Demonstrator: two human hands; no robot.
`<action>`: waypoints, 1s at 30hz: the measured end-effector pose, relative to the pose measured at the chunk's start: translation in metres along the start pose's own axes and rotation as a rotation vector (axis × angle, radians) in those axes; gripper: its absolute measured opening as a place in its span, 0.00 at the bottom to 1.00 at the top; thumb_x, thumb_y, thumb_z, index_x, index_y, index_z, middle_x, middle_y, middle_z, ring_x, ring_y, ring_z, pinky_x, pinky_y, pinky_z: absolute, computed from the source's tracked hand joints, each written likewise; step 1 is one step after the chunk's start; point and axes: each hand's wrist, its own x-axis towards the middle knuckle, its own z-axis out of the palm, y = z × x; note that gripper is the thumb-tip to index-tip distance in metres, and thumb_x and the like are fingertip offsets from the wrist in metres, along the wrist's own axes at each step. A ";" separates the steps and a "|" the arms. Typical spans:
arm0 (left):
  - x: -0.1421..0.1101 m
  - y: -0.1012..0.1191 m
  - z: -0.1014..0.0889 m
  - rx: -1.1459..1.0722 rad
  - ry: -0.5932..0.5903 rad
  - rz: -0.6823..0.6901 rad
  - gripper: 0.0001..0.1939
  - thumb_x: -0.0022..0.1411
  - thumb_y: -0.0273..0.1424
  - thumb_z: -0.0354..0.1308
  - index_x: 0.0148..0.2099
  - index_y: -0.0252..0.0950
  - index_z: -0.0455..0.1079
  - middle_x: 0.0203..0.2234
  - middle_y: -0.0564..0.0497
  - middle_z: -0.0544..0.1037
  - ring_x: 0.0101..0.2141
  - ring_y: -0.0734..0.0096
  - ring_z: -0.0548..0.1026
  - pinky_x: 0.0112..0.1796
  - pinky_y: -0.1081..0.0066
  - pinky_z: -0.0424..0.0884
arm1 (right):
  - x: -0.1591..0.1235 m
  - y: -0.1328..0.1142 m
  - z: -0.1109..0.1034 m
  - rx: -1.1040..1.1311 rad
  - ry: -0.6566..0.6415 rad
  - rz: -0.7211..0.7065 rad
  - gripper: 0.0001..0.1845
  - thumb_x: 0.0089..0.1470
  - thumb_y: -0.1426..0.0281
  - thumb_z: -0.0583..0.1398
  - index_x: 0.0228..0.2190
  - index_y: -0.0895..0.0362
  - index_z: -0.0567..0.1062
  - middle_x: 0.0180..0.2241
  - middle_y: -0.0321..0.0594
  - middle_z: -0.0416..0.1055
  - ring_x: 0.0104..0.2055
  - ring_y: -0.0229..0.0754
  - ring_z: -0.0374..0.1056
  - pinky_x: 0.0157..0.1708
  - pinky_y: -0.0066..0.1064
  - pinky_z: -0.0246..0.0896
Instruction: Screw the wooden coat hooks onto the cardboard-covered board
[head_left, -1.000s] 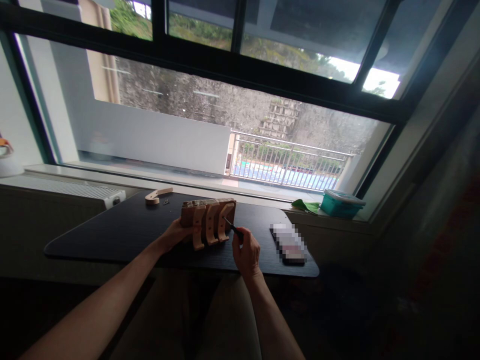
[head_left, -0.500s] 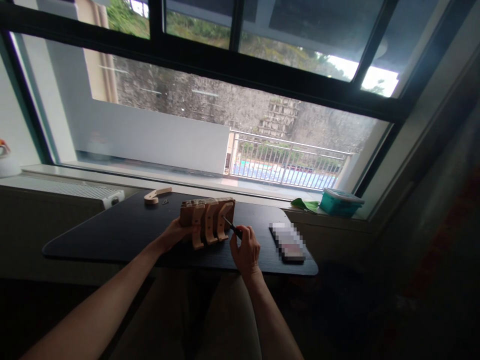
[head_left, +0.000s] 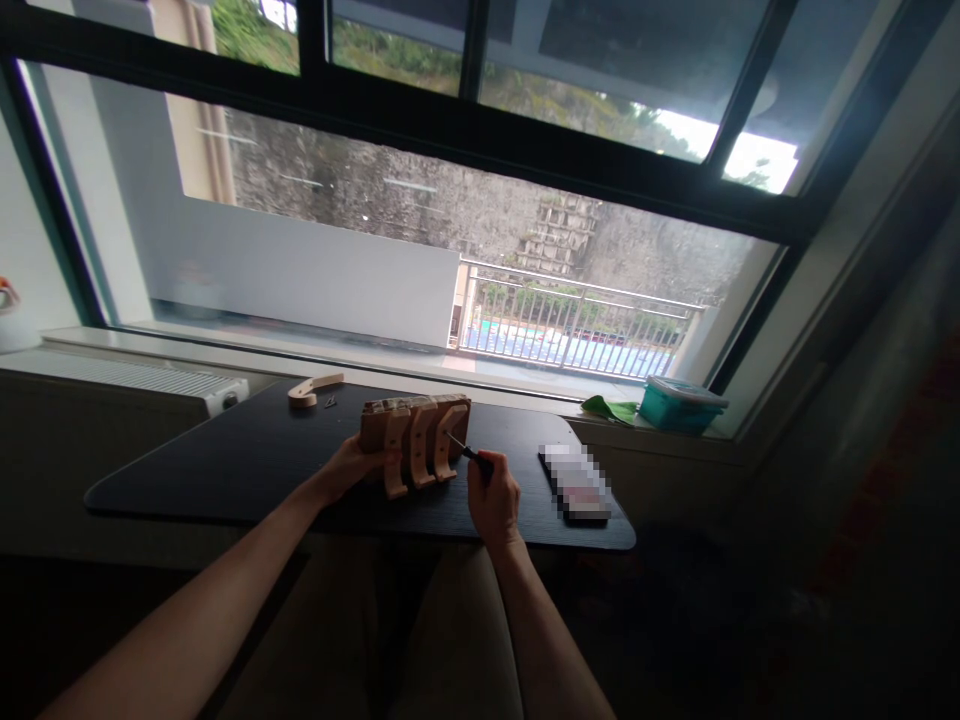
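Note:
A brown wooden board [head_left: 375,432] with three pale curved wooden hooks on its face stands tilted above the dark table. My left hand [head_left: 346,470] is closed on its left end, the fingertips partly hidden behind the board and the leftmost hook [head_left: 394,455]. In my right hand [head_left: 495,498] is a screwdriver [head_left: 469,454] with a dark handle. Its thin shaft points up and left, with the tip at the upper part of the rightmost hook [head_left: 445,448]. Between the outer hooks sits the middle hook [head_left: 420,450].
On the black table [head_left: 225,460] lie a loose wooden hook [head_left: 304,394] and a few small screws [head_left: 330,402] at the back left. A phone [head_left: 576,484] rests at the right. A teal box [head_left: 681,404] and a green leaf-shaped item [head_left: 609,409] are on the windowsill.
My right hand has turned around the screwdriver handle and shifted slightly, its grip now looking different. The board, hooks and my left hand stay in place.

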 end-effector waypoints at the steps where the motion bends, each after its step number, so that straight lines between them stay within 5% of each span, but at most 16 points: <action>1: 0.000 0.000 0.000 0.001 0.001 0.002 0.32 0.31 0.35 0.73 0.42 0.31 0.72 0.33 0.46 0.82 0.36 0.55 0.79 0.38 0.64 0.74 | 0.000 0.000 0.000 -0.008 -0.004 0.035 0.11 0.57 0.63 0.53 0.38 0.56 0.68 0.26 0.38 0.73 0.26 0.40 0.70 0.29 0.30 0.61; 5: 0.001 -0.001 -0.001 0.010 0.006 0.003 0.31 0.32 0.35 0.73 0.42 0.31 0.72 0.32 0.47 0.82 0.34 0.57 0.78 0.37 0.65 0.73 | 0.001 0.000 -0.001 -0.029 -0.036 0.050 0.11 0.57 0.64 0.53 0.39 0.56 0.67 0.26 0.37 0.73 0.28 0.40 0.70 0.30 0.30 0.61; 15: 0.002 -0.002 -0.001 0.033 0.012 0.016 0.31 0.30 0.37 0.73 0.39 0.30 0.72 0.31 0.46 0.81 0.36 0.54 0.78 0.38 0.64 0.73 | 0.000 -0.008 -0.003 -0.139 -0.029 -0.331 0.08 0.58 0.71 0.51 0.39 0.58 0.68 0.31 0.41 0.71 0.32 0.38 0.68 0.34 0.28 0.61; 26: 0.002 -0.003 -0.002 0.029 0.004 0.017 0.31 0.31 0.38 0.72 0.40 0.31 0.72 0.34 0.46 0.81 0.38 0.54 0.78 0.40 0.63 0.73 | -0.001 -0.003 -0.002 -0.109 -0.018 -0.099 0.12 0.59 0.63 0.51 0.38 0.57 0.69 0.24 0.36 0.74 0.23 0.39 0.70 0.25 0.27 0.58; 30: 0.002 -0.004 -0.002 0.024 0.001 0.013 0.29 0.31 0.37 0.72 0.39 0.31 0.73 0.33 0.47 0.81 0.37 0.55 0.78 0.40 0.63 0.73 | -0.001 -0.005 -0.003 -0.105 -0.029 -0.136 0.10 0.58 0.66 0.52 0.40 0.57 0.68 0.29 0.38 0.74 0.29 0.39 0.71 0.30 0.28 0.60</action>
